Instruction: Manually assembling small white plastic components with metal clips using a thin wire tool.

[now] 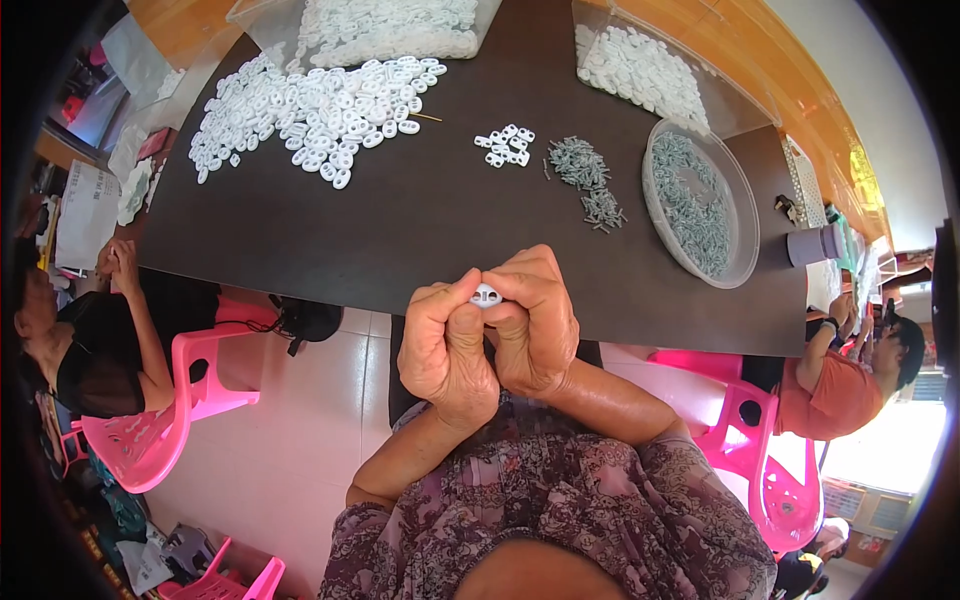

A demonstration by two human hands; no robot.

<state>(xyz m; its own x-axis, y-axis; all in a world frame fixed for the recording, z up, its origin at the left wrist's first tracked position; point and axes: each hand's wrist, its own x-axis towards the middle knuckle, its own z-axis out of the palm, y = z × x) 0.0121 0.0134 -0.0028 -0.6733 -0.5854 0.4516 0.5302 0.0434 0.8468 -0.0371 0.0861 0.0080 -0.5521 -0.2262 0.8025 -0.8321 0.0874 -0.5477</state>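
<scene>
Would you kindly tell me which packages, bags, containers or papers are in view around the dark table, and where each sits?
Clear plastic bag: far table edge, full of white pieces.
Second clear bag: far right, white pieces inside.
Round clear tray: right, holding grey pins.
White printed paper sheet: far left, beside the table.

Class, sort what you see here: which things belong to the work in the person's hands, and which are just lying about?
In use: small white plastic piece, held by left hand and right hand; white pieces pile; grey pins; pin dish.

Lying about: pink chair; papers.
</scene>
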